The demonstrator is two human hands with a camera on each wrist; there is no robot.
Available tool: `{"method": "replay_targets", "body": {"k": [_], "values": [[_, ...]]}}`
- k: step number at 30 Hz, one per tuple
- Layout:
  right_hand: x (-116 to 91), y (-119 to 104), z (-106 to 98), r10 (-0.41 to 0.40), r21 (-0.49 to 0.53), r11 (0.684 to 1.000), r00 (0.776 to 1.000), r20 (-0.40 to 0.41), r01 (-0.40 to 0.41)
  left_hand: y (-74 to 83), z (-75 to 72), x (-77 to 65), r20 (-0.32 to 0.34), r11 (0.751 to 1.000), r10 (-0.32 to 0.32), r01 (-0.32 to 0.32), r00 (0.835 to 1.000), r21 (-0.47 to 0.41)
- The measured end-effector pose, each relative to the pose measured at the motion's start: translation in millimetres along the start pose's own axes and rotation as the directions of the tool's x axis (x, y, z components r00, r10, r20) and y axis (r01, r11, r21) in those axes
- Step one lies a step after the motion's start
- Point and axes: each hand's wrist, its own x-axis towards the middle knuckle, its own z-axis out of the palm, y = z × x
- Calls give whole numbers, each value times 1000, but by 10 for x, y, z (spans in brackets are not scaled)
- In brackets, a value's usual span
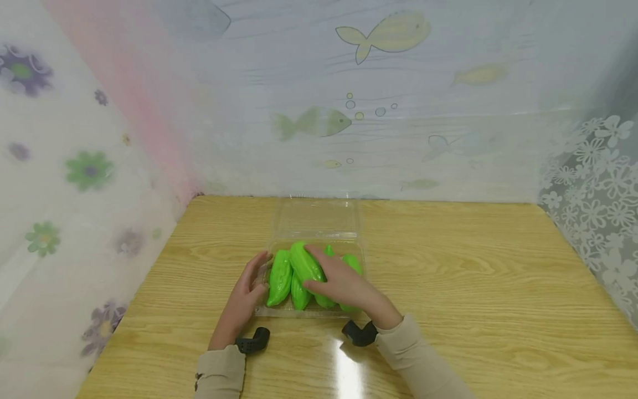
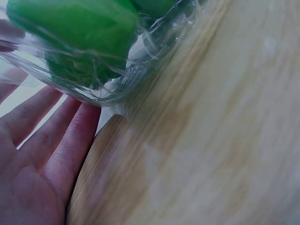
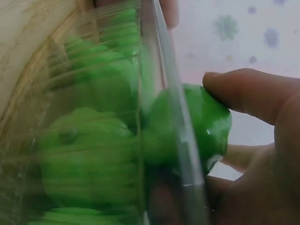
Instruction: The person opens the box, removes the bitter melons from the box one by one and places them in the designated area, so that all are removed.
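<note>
A clear plastic clamshell box [image 1: 299, 314] sits on the table, its lid [image 1: 319, 217] folded back. Inside lie several glossy green, ridged vegetables [image 1: 281, 279] with tapered ends, which look like toy bitter melons. My right hand [image 1: 346, 282] grips one green vegetable [image 1: 303, 261] on top of the others, thumb on its near side. In the right wrist view, thumb and fingers hold this vegetable [image 3: 206, 124] by the box wall. Against the left side of the box rests my left hand [image 1: 243, 299]; the left wrist view shows its fingers [image 2: 72, 140] extended, touching the plastic.
The box stands on a wood-grain table [image 1: 448, 288]. Behind it hangs a sheet [image 1: 399, 149] with printed fish, and flower-patterned sheets [image 1: 89, 172] border the sides. A black wrist mount [image 1: 254, 340] sits at each wrist, near the box's front edge.
</note>
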Motion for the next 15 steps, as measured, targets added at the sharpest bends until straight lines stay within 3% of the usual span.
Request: {"method": "replay_targets", "body": {"k": [10, 15], "values": [[-19, -16, 4, 2, -1, 1000, 999, -46, -2, 6, 2, 8, 4, 1000, 17, -17, 1000, -13], [-21, -20, -10, 15, 46, 999, 996, -86, -11, 5, 4, 3, 0, 1000, 11, -11, 1000, -4]]}}
